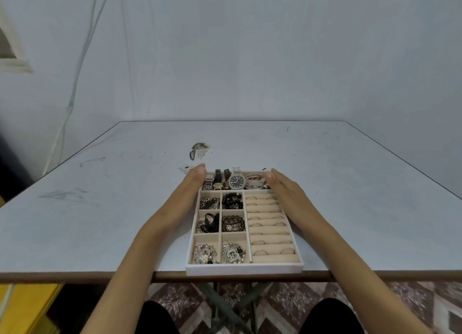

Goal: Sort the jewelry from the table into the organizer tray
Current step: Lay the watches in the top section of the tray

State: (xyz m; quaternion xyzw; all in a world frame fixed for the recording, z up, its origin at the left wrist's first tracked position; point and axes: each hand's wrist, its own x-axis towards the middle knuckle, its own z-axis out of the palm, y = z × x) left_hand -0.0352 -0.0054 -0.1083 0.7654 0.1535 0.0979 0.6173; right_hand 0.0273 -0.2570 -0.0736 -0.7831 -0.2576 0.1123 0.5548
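The beige organizer tray [245, 269] lies at the table's near edge, its front rim slightly over the edge. Its far row holds several watches [236, 181] and a tangle of pale jewelry [255, 181]. The left compartments hold black beads [232, 200], a brown bracelet [233, 223], a heart pendant [232, 252] and a pearl cluster [205, 253]. Rings sit in the ring rolls [268, 223] on the right. My left hand [192, 181] lies flat against the tray's left side. My right hand [282, 183] presses the far right corner. Both hands have straight fingers held together.
The white table [100, 208] carries a dark scuffed stain [198, 150] just beyond the tray and faint marks at the left. A wall stands behind it. Below the front edge are crossed table legs [225, 306], my knees, patterned floor and a yellow object [25, 306].
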